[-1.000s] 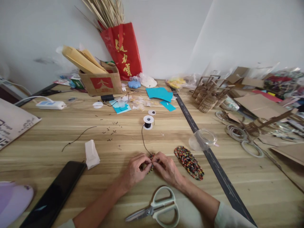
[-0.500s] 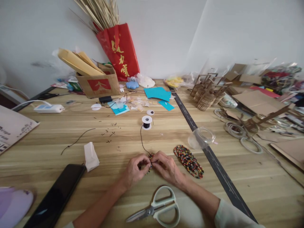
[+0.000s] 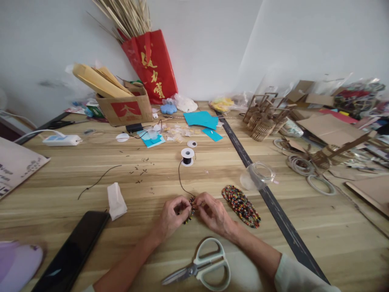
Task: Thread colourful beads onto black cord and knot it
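Observation:
My left hand is closed in a pinch at a small beaded strand of multicoloured beads, partly hidden by the fingers. Close beside it, my right hand pinches a dark cord near the beads. That cord runs up the table to a white spool wound with black cord. To the right of my hands lies a coiled pile of bead strings. Below them rest scissors with pale handles, blades pointing left.
On the left lie a black phone, folded white paper, a loose cord and cord snippets. A clear plastic roll sits right of centre. Farther back stand a cardboard box, a red bag and small woven baskets.
The fingertips of my two hands have drawn slightly apart, and more of the beaded strand shows between them. The view has shifted a little; the other things lie as before.

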